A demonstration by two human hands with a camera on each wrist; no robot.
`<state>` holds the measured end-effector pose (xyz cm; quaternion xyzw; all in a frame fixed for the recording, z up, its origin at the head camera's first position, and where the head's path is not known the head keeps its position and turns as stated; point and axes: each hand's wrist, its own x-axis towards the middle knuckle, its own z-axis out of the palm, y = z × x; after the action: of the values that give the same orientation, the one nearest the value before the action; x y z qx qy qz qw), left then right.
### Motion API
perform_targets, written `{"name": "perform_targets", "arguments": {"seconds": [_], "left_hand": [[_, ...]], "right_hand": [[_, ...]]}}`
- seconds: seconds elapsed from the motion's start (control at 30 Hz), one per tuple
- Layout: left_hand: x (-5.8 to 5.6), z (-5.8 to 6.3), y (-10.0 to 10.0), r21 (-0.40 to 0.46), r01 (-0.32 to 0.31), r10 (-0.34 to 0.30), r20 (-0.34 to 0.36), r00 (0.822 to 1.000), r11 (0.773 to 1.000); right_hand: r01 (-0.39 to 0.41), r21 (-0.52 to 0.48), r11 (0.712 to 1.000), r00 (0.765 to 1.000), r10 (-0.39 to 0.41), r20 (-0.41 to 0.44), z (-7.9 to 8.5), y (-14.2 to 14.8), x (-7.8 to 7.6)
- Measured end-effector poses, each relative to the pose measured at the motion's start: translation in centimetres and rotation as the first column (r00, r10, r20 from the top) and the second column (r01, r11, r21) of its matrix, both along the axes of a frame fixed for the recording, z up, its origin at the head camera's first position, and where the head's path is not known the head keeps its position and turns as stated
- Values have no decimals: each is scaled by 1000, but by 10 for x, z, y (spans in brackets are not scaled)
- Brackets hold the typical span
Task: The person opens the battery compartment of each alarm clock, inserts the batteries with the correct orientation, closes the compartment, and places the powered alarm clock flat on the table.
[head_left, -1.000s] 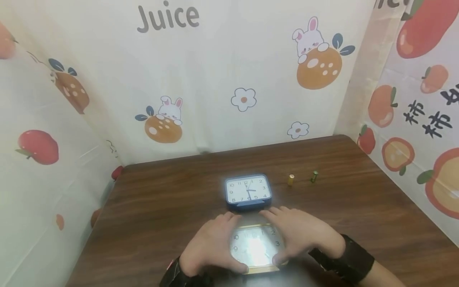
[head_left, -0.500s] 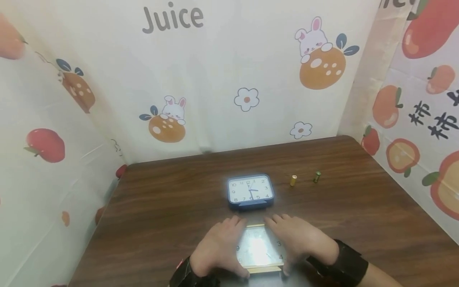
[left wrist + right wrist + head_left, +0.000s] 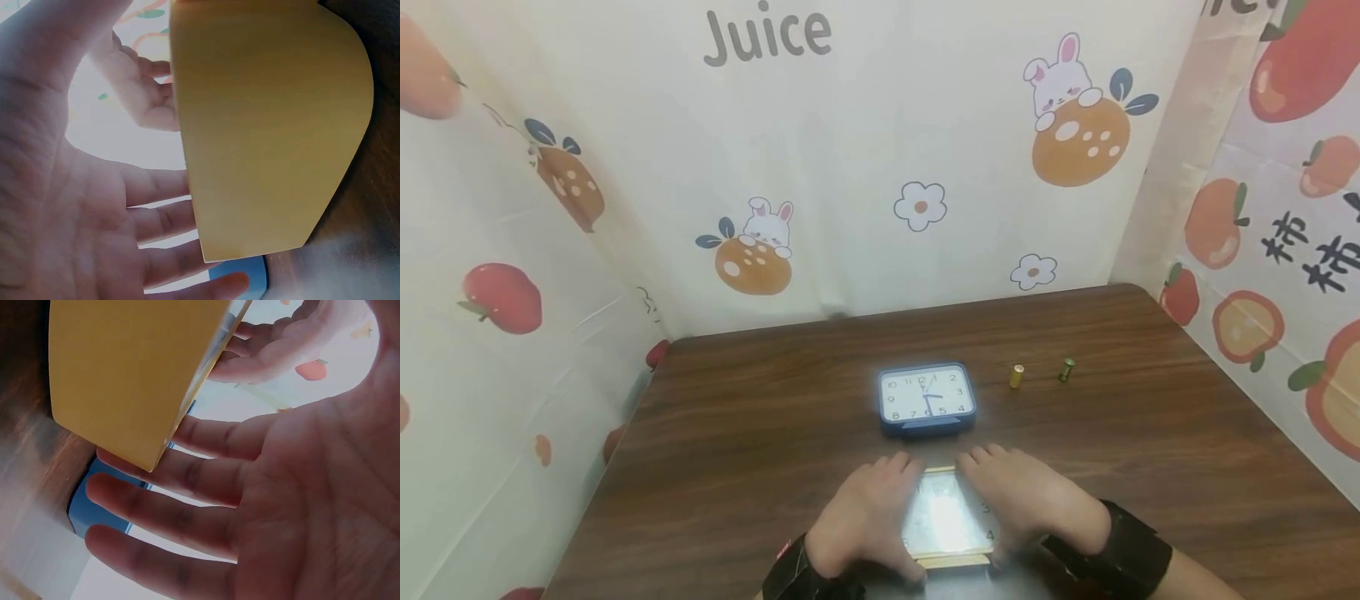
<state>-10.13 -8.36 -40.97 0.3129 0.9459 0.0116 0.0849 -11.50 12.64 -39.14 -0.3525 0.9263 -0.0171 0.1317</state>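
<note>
My left hand point(image 3: 867, 518) and right hand point(image 3: 1028, 498) are flanking the yellow clock point(image 3: 946, 517), which is sitting nearer me than the blue clock point(image 3: 927, 400); with my fingers point(image 3: 164, 510) lying wide and nearly straight, a lopsided squeeze could be letting its smooth sides slip.

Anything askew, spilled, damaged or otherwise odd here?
Nothing looks spilled or visibly damaged. Two minor oddities: glare whitens the middle of the yellow-framed rectangular clock, hiding its pointers; and a small yellow cylinder and a small green cylinder, possibly batteries, sit loose right of the blue rectangular clock.
</note>
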Motion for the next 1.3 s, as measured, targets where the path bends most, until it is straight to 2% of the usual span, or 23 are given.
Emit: {"name": "perform_targets", "arguments": {"seconds": [0.23,0.43,0.63,0.83,0.93,1.17,1.3], "left_hand": [[-1,1,2,21,15,-14,-46,999,1000],[-3,0,1,109,4,2,-60,998,994],[-5,-1,1,215,-6,11,-24,1000,976],[-7,-2,2,279,-22,25,-6,1000,960],[-7,-3,2,299,-25,27,-2,1000,954],[-6,-7,3,334,-36,38,-2,999,942],[-7,-9,3,370,-44,45,6,999,928]], "right_hand": [[-6,-48,999,1000,4,-31,11,7,-1],[3,-115,993,999,-7,-41,24,13,-4],[-20,-196,980,999,10,-51,34,19,-7],[-44,-274,961,998,30,-55,39,23,-8],[-70,-297,952,995,46,-87,41,24,-9],[-123,-291,949,970,53,-237,40,22,-13],[-137,-324,936,966,53,-253,41,22,-14]]}}
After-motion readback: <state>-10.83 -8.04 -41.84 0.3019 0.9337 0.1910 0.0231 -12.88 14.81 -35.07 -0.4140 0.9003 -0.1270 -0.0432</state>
